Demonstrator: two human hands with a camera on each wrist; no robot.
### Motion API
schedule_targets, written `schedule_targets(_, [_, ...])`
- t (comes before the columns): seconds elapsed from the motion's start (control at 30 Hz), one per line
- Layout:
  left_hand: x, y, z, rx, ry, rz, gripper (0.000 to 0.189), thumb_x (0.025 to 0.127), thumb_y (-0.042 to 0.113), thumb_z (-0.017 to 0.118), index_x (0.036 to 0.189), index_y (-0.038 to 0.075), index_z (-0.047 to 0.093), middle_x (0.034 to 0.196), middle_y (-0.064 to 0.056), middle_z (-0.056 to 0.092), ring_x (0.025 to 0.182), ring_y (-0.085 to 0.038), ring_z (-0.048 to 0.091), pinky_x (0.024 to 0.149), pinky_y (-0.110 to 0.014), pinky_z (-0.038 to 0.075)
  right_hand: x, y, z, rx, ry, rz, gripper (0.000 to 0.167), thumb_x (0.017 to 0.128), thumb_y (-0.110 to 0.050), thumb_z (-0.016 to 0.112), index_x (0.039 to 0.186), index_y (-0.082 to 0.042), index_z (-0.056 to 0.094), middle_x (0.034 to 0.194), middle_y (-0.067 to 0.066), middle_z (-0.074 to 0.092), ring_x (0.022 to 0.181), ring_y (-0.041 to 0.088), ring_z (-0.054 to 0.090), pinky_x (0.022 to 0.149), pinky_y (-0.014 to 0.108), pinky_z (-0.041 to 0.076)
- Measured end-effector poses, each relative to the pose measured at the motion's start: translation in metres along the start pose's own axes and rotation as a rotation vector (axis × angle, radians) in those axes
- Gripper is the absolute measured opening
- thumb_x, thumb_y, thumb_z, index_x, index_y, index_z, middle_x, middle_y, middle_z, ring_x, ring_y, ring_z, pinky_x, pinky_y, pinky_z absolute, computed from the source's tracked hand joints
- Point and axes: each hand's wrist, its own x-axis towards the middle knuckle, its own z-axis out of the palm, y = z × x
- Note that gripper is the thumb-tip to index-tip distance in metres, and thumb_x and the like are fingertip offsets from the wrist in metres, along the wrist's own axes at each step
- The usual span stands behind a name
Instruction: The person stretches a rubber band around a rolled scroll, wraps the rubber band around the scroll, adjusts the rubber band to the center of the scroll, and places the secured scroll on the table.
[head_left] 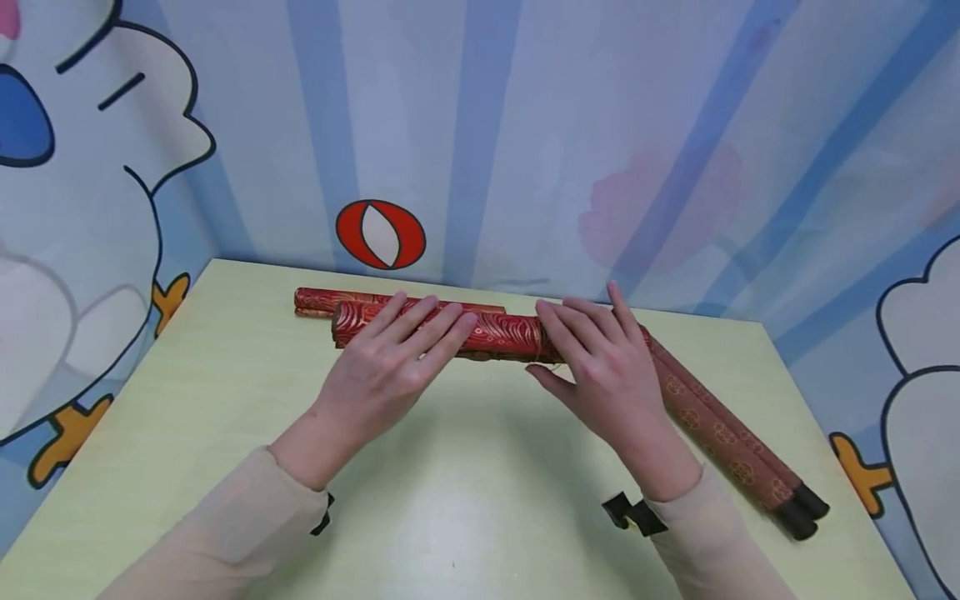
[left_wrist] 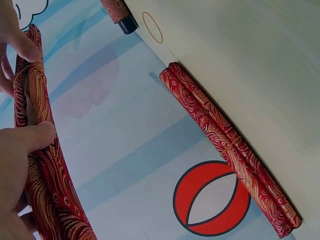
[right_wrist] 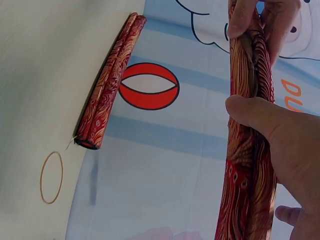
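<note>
Worktop [head_left: 442, 542] pale yellow-green. Head view: its far edge meets a blue-and-white striped backdrop [head_left: 405, 108], which also rises along the left and right edges. Cartoon figures are printed at both sides; a red-and-white oval [head_left: 411, 237] is printed above the far edge.

Held bundle [head_left: 502, 333], red with gold swirls: raised off the worktop, toward the far edge, about midway between left and right edges. Long axis left to right, nearly parallel to the far edge. Left end exposed; right end hidden by the right hand [head_left: 600, 367]. Left hand [head_left: 390, 358] lies over the left part, fingers across the top. Rear bundle [head_left: 330, 298], same pattern, lies along the far edge. Brown rolls [head_left: 727, 442] slant from behind the right hand to black ends near the right edge.

Left wrist view: held bundle's long axis runs up the frame, top leaning slightly left, lower end cut off. Both hands pinch it, thumbs on the near face. Thin tie [left_wrist: 25, 68] round it near the right hand. Rear bundle lies diagonally along the worktop edge; thin ring [left_wrist: 161, 31] on the worktop near one end.

Right wrist view: held bundle nearly vertical in frame, right thumb across it, left hand gripping farther up. Rear bundle slants at left, lower end near the ring, not touching.
</note>
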Motion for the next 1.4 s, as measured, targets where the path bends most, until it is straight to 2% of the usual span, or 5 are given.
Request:
schedule_targets(0.27, [0.005, 0.000, 0.004, -0.001, 0.035, 0.010, 0.061, 0.085, 0.005, 0.090, 0.143, 0.007, 0.069, 0.139, -0.011, 0.072, 0.124, -0.032, 0.071, 0.112, -0.051, 0.052, -0.002, 0.008, -0.001, 0.006, 0.028, 0.006, 0.073, 0.068, -0.017, 0.103, 0.133, -0.001, 0.073, 0.117, 0.018, 0.077, 0.114, 0.039, 0.068, 0.121, 0.065, 0.039])
schedule_targets(0.47, [-0.001, -0.001, 0.001, -0.013, 0.056, 0.001, 0.064, 0.081, 0.002, 0.093, 0.140, 0.006, 0.070, 0.136, -0.013, 0.073, 0.121, -0.033, 0.072, 0.109, -0.051, 0.055, 0.003, 0.003, 0.007, 0.032, 0.060, -0.045, 0.073, 0.067, -0.018, 0.104, 0.131, 0.000, 0.074, 0.115, 0.018, 0.078, 0.112, 0.038, 0.070, 0.117, 0.064, 0.044])
schedule_targets(0.63, [0.001, -0.002, 0.003, -0.014, 0.072, 0.005, 0.063, 0.082, 0.003, 0.092, 0.141, 0.006, 0.070, 0.137, -0.013, 0.072, 0.122, -0.032, 0.072, 0.110, -0.050, 0.054, 0.006, 0.004, 0.008, 0.022, 0.061, -0.051, 0.075, 0.065, -0.018, 0.105, 0.131, 0.001, 0.074, 0.116, 0.018, 0.078, 0.112, 0.039, 0.070, 0.119, 0.063, 0.042])
schedule_targets(1.03, [-0.005, -0.006, 0.000, -0.039, 0.080, -0.021, 0.061, 0.083, 0.001, 0.091, 0.140, 0.005, 0.070, 0.134, -0.013, 0.074, 0.119, -0.034, 0.073, 0.108, -0.051, 0.056, 0.014, -0.003, 0.008, 0.024, 0.025, -0.121, 0.074, 0.073, -0.016, 0.101, 0.138, 0.000, 0.069, 0.125, 0.016, 0.076, 0.120, 0.036, 0.068, 0.121, 0.060, 0.041])
schedule_targets(1.4, [-0.005, -0.002, 0.001, -0.057, 0.058, -0.011, 0.061, 0.084, 0.002, 0.090, 0.141, 0.006, 0.070, 0.136, -0.012, 0.073, 0.122, -0.032, 0.072, 0.110, -0.050, 0.054, 0.004, 0.000, -0.002, -0.007, -0.041, -0.022, 0.074, 0.073, -0.021, 0.101, 0.137, -0.001, 0.070, 0.122, 0.018, 0.077, 0.118, 0.037, 0.069, 0.124, 0.062, 0.036])
